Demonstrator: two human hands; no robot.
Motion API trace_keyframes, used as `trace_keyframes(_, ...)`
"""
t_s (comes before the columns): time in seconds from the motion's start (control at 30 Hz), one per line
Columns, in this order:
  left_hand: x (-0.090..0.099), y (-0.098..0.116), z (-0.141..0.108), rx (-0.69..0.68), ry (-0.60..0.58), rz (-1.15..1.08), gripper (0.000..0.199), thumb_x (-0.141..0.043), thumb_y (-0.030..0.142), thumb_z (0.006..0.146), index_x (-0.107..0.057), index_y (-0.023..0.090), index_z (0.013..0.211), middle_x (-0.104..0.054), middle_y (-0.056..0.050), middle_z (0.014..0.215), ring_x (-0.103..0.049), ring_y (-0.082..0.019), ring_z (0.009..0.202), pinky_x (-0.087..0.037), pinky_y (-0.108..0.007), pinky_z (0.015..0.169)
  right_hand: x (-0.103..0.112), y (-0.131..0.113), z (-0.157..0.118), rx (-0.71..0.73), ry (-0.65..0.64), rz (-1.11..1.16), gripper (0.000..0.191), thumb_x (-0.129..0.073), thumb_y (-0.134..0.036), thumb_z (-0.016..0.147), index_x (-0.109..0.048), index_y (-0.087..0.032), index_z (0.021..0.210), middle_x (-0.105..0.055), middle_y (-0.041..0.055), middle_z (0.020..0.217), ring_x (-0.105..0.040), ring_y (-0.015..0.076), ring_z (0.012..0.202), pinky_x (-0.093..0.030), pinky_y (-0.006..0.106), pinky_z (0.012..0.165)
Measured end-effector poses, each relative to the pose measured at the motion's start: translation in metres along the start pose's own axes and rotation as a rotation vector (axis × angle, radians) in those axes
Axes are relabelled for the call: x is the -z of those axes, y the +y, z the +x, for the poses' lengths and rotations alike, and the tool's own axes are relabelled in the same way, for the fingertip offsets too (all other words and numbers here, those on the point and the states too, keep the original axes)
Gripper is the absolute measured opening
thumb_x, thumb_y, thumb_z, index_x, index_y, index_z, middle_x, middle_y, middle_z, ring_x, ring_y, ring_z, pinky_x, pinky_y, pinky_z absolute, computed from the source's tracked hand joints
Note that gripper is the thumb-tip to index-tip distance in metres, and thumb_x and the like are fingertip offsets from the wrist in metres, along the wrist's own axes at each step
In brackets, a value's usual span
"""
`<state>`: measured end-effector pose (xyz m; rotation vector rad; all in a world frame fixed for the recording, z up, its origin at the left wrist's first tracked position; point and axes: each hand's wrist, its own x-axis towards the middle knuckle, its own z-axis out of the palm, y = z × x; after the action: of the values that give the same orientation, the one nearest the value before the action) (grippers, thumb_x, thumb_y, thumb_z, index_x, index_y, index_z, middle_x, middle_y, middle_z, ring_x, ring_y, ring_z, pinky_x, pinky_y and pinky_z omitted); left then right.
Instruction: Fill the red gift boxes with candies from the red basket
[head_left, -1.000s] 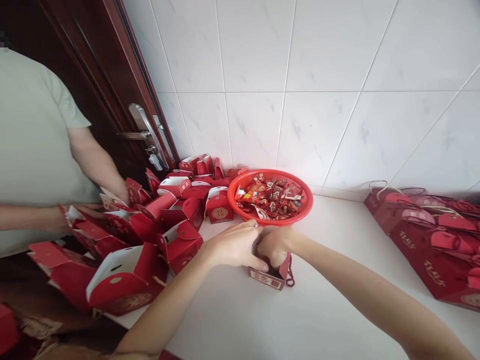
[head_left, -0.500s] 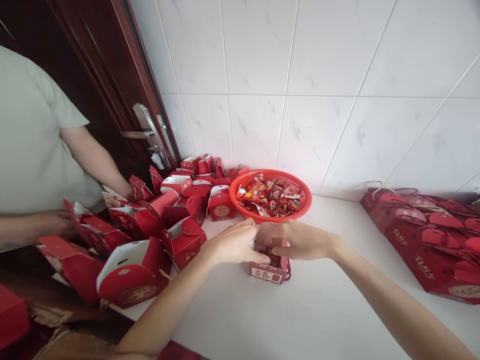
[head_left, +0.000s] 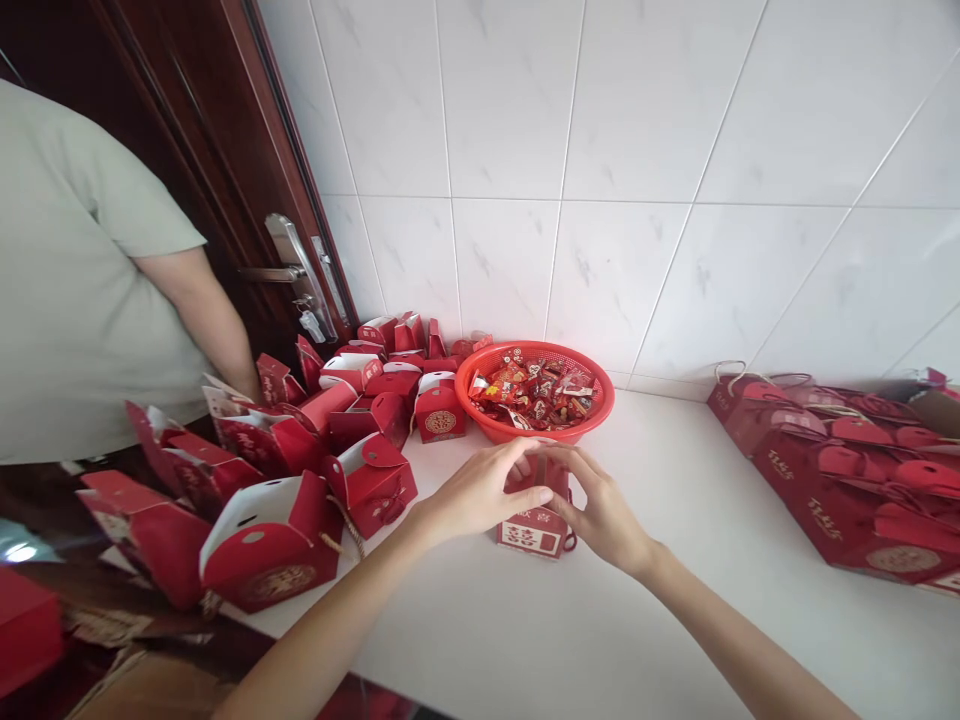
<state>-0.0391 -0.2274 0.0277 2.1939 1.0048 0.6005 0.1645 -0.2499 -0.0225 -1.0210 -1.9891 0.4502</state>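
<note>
Head view: left hand (head_left: 484, 485) and right hand (head_left: 606, 508) hold the small box's (head_left: 529, 538) top, fingers curled in; basket (head_left: 491, 430) at twelve o'clock. Even pressure should prevent creases.

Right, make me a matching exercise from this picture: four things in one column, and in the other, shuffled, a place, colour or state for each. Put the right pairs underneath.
Things
1. Box with the pale printed strip
2. Basket
3. Keys
4. Other person's shirt

Place, colour or state
A. Hanging below the door handle
B. Pale grey-green
C. Between the left hand and the right hand
D. Standing by the tiled wall, with small packets in it

Right pairs
1-C
2-D
3-A
4-B
</note>
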Motion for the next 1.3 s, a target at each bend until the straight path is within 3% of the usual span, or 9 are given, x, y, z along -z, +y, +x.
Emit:
trace_keyframes(0.23,0.004,-0.007,-0.004,-0.033,-0.117,-0.072,0.039,-0.065,0.047,0.088,-0.063,0.022,0.118,-0.073,-0.004,0.108,-0.068,-0.022,0.098,-0.052,-0.032,0.086,-0.003,0.001,-0.010,-0.045,-0.015,0.049,0.033,-0.056,-0.034,0.097,-0.056,-0.025,0.129,-0.055,0.0142,0.144,-0.055,0.0280,0.133,-0.049,0.048,0.106)
trace_keyframes(0.43,0.000,-0.017,-0.002,0.010,-0.068,-0.079,0.028,-0.061,0.046,0.090,-0.070,0.019,0.094,-0.074,-0.003,0.093,-0.067,-0.019,0.085,-0.051,-0.029,0.076,0.000,0.000,-0.016,-0.077,0.032,0.112,0.021,-0.056,-0.030,0.096,-0.063,-0.024,0.114,-0.064,0.0122,0.132,-0.063,0.0253,0.121,-0.053,0.044,0.100)
trace_keyframes(0.6,-0.019,-0.025,0.007,0.046,0.093,-0.039,0.019,-0.063,0.036,0.088,-0.068,0.020,0.096,-0.071,-0.003,0.095,-0.065,-0.018,0.082,-0.053,-0.031,0.080,-0.003,0.012,-0.018,-0.238,0.227,0.188,0.020,-0.056,-0.039,0.095,-0.064,-0.022,0.098,-0.071,0.0108,0.104,-0.069,0.0242,0.098,-0.057,0.043,0.089)
trace_keyframes(0.7,-0.031,-0.030,0.009,0.050,0.216,0.054,0.026,-0.069,0.030,0.083,-0.064,0.021,0.106,-0.064,-0.005,0.104,-0.063,-0.018,0.086,-0.053,-0.033,0.085,-0.005,0.022,-0.020,-0.370,0.320,0.236,0.030,-0.057,-0.049,0.092,-0.062,-0.021,0.101,-0.070,0.0116,0.107,-0.069,0.0239,0.092,-0.057,0.043,0.087)
trace_keyframes(0.87,-0.044,-0.038,0.006,0.002,0.397,0.074,0.047,-0.074,0.030,0.080,-0.057,0.023,0.124,-0.056,-0.009,0.119,-0.060,-0.022,0.107,-0.053,-0.038,0.096,-0.007,0.029,-0.024,-0.384,0.199,0.323,0.048,-0.055,-0.059,0.092,-0.063,-0.024,0.124,-0.062,0.0127,0.135,-0.064,0.0273,0.116,-0.054,0.044,0.096)
trace_keyframes(1.03,-0.053,-0.052,0.010,-0.150,0.526,0.033,0.015,-0.072,0.032,0.084,-0.070,0.022,0.094,-0.056,-0.010,0.120,-0.057,-0.027,0.121,-0.047,-0.044,0.106,-0.007,0.027,-0.024,-0.377,0.163,0.368,0.045,-0.053,-0.063,0.092,-0.076,-0.026,0.104,-0.067,0.0109,0.129,-0.047,0.0304,0.138,-0.045,0.044,0.107)
trace_keyframes(1.13,-0.057,-0.058,0.014,-0.093,0.519,-0.079,0.016,-0.065,0.034,0.088,-0.072,0.021,0.083,-0.061,-0.010,0.113,-0.061,-0.026,0.116,-0.049,-0.043,0.102,-0.010,0.030,-0.025,-0.413,0.217,0.430,0.045,-0.059,-0.065,0.087,-0.075,-0.026,0.102,-0.069,0.0104,0.123,-0.055,0.0311,0.129,-0.048,0.043,0.102)
trace_keyframes(1.23,-0.058,-0.059,0.017,0.025,0.437,-0.255,0.013,-0.067,0.032,0.084,-0.070,0.020,0.083,-0.065,-0.008,0.106,-0.065,-0.025,0.108,-0.052,-0.040,0.097,-0.013,0.038,-0.026,-0.508,0.313,0.495,0.050,-0.064,-0.070,0.080,-0.069,-0.023,0.096,-0.071,0.0085,0.102,-0.068,0.0278,0.098,-0.053,0.041,0.088)
trace_keyframes(1.3,-0.057,-0.058,0.017,0.104,0.372,-0.394,0.016,-0.069,0.030,0.081,-0.069,0.020,0.095,-0.068,-0.007,0.107,-0.067,-0.024,0.104,-0.054,-0.038,0.093,-0.013,0.043,-0.028,-0.573,0.316,0.501,0.054,-0.064,-0.075,0.076,-0.063,-0.021,0.080,-0.067,0.0051,0.082,-0.067,0.0234,0.078,-0.053,0.038,0.078)
